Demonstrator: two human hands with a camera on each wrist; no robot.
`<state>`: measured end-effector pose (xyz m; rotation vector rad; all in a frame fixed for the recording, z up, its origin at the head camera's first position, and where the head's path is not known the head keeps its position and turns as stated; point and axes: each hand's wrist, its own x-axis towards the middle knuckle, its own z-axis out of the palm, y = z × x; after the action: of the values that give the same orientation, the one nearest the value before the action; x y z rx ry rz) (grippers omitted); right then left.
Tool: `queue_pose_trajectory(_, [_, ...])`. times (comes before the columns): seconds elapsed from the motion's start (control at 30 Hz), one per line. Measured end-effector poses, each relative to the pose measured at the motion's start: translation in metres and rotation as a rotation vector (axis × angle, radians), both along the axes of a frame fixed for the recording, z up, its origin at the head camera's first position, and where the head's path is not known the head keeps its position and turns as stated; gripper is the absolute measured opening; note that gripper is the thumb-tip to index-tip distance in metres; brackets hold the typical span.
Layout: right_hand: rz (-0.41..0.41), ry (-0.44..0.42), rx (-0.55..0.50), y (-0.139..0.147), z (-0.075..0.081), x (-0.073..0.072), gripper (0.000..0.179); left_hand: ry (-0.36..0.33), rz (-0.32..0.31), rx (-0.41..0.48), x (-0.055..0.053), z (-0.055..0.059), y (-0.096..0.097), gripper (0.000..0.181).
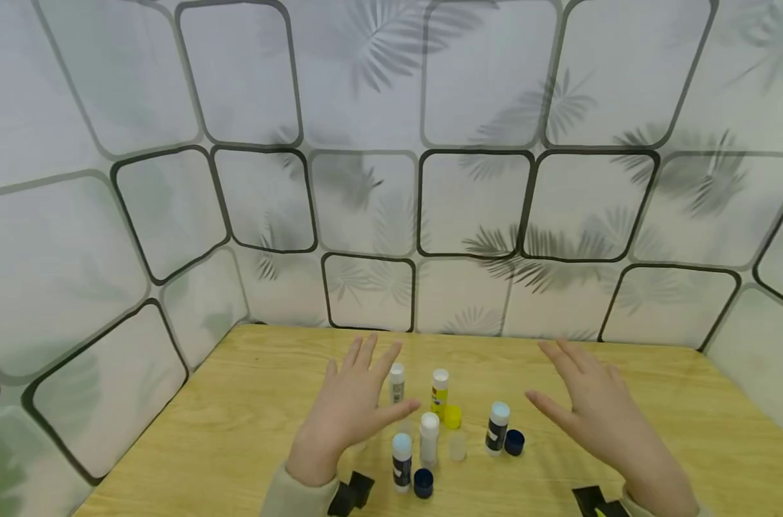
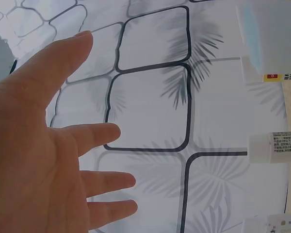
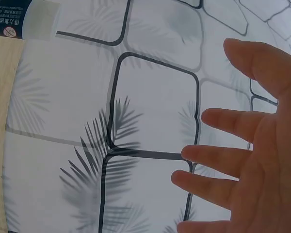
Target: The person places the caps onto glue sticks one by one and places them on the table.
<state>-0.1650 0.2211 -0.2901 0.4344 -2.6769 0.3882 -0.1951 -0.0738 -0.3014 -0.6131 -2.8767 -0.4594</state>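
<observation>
Both hands hover over a wooden table with fingers spread, holding nothing. My left hand (image 1: 349, 409) is left of a group of uncapped glue sticks, its thumb overlapping the group in the head view. My right hand (image 1: 588, 409) hangs to the right, nearest a dark-blue-labelled glue stick (image 1: 497, 429) with a navy cap (image 1: 514, 442) beside it. Another dark-blue-labelled glue stick (image 1: 401, 463) stands at the front by a second navy cap (image 1: 423, 483). Between them are a white glue stick (image 1: 429, 439) and a translucent cap (image 1: 457, 446). Farther back stand a yellow glue stick (image 1: 439, 393), a yellow cap (image 1: 452, 416) and another white glue stick (image 1: 396, 385).
The pale wooden table (image 1: 256, 402) reaches back to a white curtain-like wall (image 1: 359, 201) with dark rounded frames and leaf prints. That wall also closes in the left and right sides. Black straps (image 1: 351, 494) show at both wrists.
</observation>
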Motion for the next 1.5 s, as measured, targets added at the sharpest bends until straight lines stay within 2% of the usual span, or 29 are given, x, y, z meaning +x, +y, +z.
queue_pose_trajectory(0.17, [0.05,0.082,-0.021,0.002,0.001,-0.001,0.06,0.053,-0.017,0.009,0.0,0.001,0.002,0.078])
queue_pose_trajectory(0.3, [0.062,0.101,-0.034,0.004,0.003,-0.001,0.055,0.117,-0.041,-0.004,0.0,0.002,0.004,0.076])
queue_pose_trajectory(0.53, [0.063,0.095,-0.063,0.006,0.005,0.0,0.048,0.235,-0.076,-0.015,-0.001,0.004,0.008,0.065])
queue_pose_trajectory(0.83, [0.018,0.037,-0.068,0.008,0.006,0.003,0.045,0.299,-0.11,-0.04,0.001,0.005,0.011,0.06])
queue_pose_trajectory(1.07, [0.019,0.028,-0.091,0.012,0.007,0.003,0.045,0.407,-0.171,-0.008,-0.002,0.002,0.014,0.052])
queue_pose_trajectory(1.23, [0.031,0.055,-0.106,0.015,0.007,0.001,0.044,0.441,-0.195,0.027,-0.003,0.0,0.023,0.049])
queue_pose_trajectory(1.37, [0.024,0.035,-0.108,0.017,0.006,0.0,0.045,0.467,-0.223,0.043,-0.003,-0.002,0.034,0.047])
queue_pose_trajectory(1.5, [0.01,0.016,-0.107,0.017,0.007,-0.002,0.047,0.48,-0.217,0.049,-0.002,-0.001,0.045,0.046])
